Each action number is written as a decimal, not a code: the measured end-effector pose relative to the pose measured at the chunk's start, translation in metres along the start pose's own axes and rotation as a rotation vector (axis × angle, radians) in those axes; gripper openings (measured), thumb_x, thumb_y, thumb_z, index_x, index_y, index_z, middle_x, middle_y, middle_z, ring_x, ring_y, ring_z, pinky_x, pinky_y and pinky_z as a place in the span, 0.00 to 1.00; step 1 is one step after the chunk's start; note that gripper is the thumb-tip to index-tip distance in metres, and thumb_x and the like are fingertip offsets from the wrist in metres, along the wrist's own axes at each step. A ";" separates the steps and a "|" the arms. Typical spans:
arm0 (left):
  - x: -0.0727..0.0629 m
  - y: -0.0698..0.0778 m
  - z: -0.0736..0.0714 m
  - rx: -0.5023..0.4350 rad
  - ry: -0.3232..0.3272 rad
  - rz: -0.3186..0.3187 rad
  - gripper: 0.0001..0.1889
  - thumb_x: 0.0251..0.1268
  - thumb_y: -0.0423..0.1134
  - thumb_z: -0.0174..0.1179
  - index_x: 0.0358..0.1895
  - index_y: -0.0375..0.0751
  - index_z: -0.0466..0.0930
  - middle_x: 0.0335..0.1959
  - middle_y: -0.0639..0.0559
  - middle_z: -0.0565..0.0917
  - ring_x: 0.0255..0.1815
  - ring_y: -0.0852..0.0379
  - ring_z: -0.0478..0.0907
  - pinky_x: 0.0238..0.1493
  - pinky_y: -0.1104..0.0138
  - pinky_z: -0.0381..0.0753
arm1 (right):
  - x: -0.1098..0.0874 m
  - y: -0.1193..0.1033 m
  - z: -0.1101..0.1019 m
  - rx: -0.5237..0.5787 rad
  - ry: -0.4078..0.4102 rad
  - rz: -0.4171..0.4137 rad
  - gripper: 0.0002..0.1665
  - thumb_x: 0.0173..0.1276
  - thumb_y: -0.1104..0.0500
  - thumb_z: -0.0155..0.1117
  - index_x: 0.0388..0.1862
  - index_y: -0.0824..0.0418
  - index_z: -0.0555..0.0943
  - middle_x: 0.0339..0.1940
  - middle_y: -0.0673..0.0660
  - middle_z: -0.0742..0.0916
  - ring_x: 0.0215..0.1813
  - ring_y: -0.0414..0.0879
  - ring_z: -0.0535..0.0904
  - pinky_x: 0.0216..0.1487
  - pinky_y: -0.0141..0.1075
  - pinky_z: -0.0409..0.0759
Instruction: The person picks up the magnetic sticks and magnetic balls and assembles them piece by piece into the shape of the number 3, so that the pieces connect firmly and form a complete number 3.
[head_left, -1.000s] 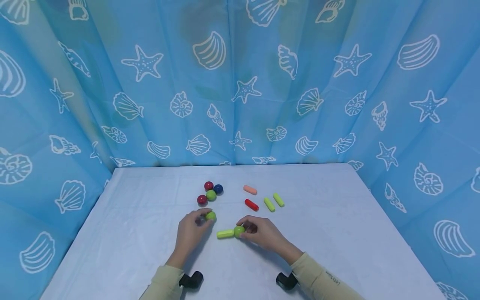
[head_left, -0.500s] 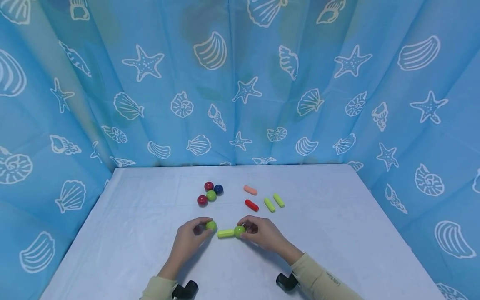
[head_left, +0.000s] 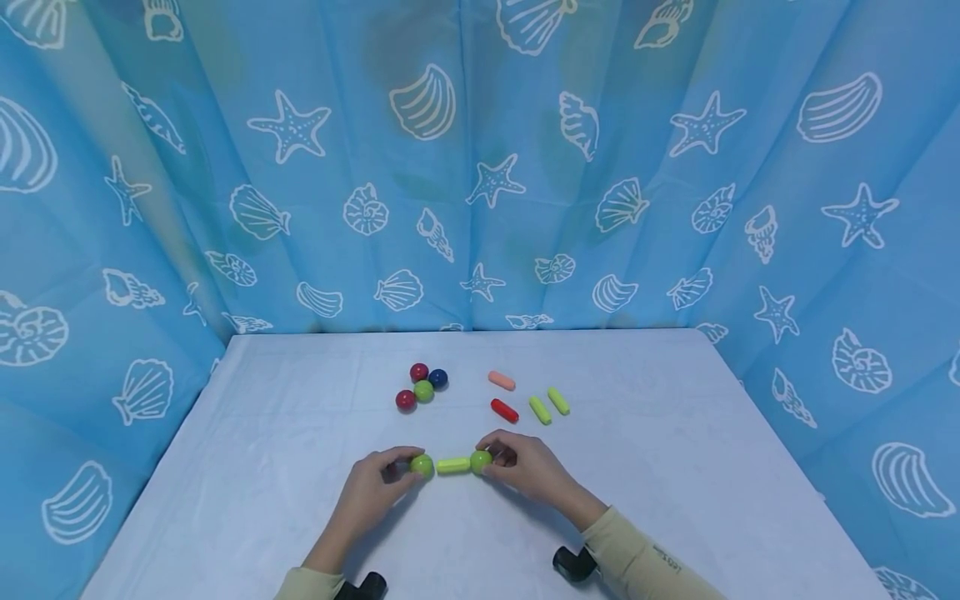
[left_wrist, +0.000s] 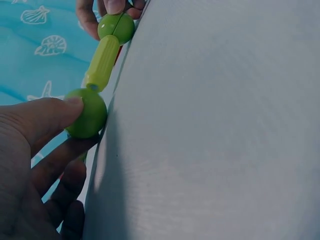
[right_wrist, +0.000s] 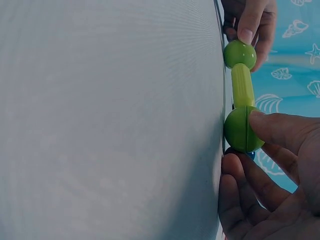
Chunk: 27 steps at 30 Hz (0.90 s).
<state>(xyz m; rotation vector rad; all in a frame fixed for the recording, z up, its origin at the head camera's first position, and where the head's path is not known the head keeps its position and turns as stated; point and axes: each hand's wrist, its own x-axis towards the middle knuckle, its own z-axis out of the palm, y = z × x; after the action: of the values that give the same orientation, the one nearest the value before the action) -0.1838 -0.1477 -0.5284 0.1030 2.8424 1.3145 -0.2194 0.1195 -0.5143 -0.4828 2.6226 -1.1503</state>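
My left hand (head_left: 375, 483) pinches a green ball (left_wrist: 87, 114) between thumb and fingers. The thumb and fingers of my right hand (head_left: 528, 468) hold another green ball (right_wrist: 244, 130), which is joined to one end of a yellow-green ribbed rod (head_left: 453, 467). That rod lies level between the two balls. In the left wrist view its free end sits very close to the left ball, with a narrow gap showing; in the right wrist view they look touching.
Behind my hands are two red balls (head_left: 406, 401), a blue ball (head_left: 438, 378) and a green ball (head_left: 423, 391) in a cluster. To their right lie a pink rod (head_left: 502, 380), a red rod (head_left: 505, 410) and two yellow-green rods (head_left: 540, 409). A blue shell-print curtain (head_left: 465, 167) surrounds the white table (head_left: 637, 467).
My left hand has drawn its green ball toward me, from above the rod's left side into line with the rod's free end. The right hand has stayed in place with its ball and rod.
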 end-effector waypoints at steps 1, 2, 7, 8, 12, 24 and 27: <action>0.000 0.000 0.000 -0.006 -0.003 0.005 0.16 0.61 0.43 0.73 0.53 0.56 0.87 0.44 0.60 0.86 0.37 0.61 0.74 0.40 0.63 0.75 | 0.000 0.000 0.000 -0.001 0.000 0.000 0.17 0.66 0.56 0.74 0.53 0.45 0.83 0.40 0.41 0.85 0.40 0.40 0.79 0.43 0.33 0.79; 0.000 -0.001 0.000 -0.010 -0.006 0.007 0.16 0.61 0.43 0.73 0.53 0.56 0.87 0.44 0.60 0.86 0.37 0.61 0.74 0.40 0.63 0.75 | 0.000 0.000 0.000 -0.002 -0.001 0.000 0.17 0.66 0.56 0.74 0.53 0.45 0.83 0.41 0.41 0.85 0.40 0.40 0.79 0.44 0.33 0.79; 0.001 0.000 0.002 -0.012 -0.006 0.011 0.16 0.60 0.41 0.73 0.53 0.57 0.87 0.44 0.60 0.87 0.36 0.61 0.75 0.41 0.63 0.75 | 0.000 0.000 0.000 -0.005 0.002 -0.006 0.17 0.66 0.56 0.74 0.53 0.45 0.83 0.41 0.41 0.85 0.40 0.40 0.79 0.44 0.34 0.79; 0.000 0.000 0.002 -0.008 -0.007 0.008 0.17 0.60 0.41 0.73 0.53 0.57 0.87 0.44 0.60 0.87 0.36 0.61 0.74 0.40 0.63 0.75 | 0.000 0.001 0.000 -0.005 0.003 -0.005 0.17 0.66 0.56 0.74 0.53 0.45 0.83 0.41 0.41 0.85 0.40 0.40 0.79 0.44 0.34 0.79; 0.000 0.002 0.002 0.002 -0.008 0.006 0.17 0.61 0.41 0.73 0.53 0.56 0.87 0.44 0.60 0.87 0.36 0.61 0.74 0.41 0.63 0.74 | 0.001 0.000 0.000 -0.010 0.010 -0.002 0.17 0.66 0.56 0.74 0.53 0.45 0.83 0.40 0.41 0.85 0.39 0.40 0.79 0.43 0.33 0.79; -0.002 -0.002 0.004 0.020 0.022 0.047 0.19 0.60 0.42 0.74 0.55 0.56 0.86 0.50 0.58 0.87 0.50 0.57 0.81 0.53 0.55 0.81 | -0.001 0.000 0.000 -0.001 0.020 -0.022 0.18 0.66 0.57 0.74 0.54 0.47 0.84 0.43 0.42 0.86 0.41 0.39 0.80 0.45 0.33 0.80; -0.001 -0.001 0.005 0.039 0.026 0.067 0.25 0.58 0.43 0.75 0.60 0.56 0.83 0.48 0.59 0.86 0.48 0.57 0.80 0.53 0.53 0.79 | -0.001 0.000 0.000 -0.001 0.020 -0.019 0.18 0.66 0.56 0.74 0.54 0.46 0.84 0.43 0.42 0.86 0.41 0.39 0.80 0.45 0.33 0.80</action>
<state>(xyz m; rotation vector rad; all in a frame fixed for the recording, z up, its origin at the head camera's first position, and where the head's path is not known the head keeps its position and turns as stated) -0.1829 -0.1452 -0.5326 0.1840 2.9119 1.2810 -0.2189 0.1200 -0.5139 -0.4998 2.6411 -1.1647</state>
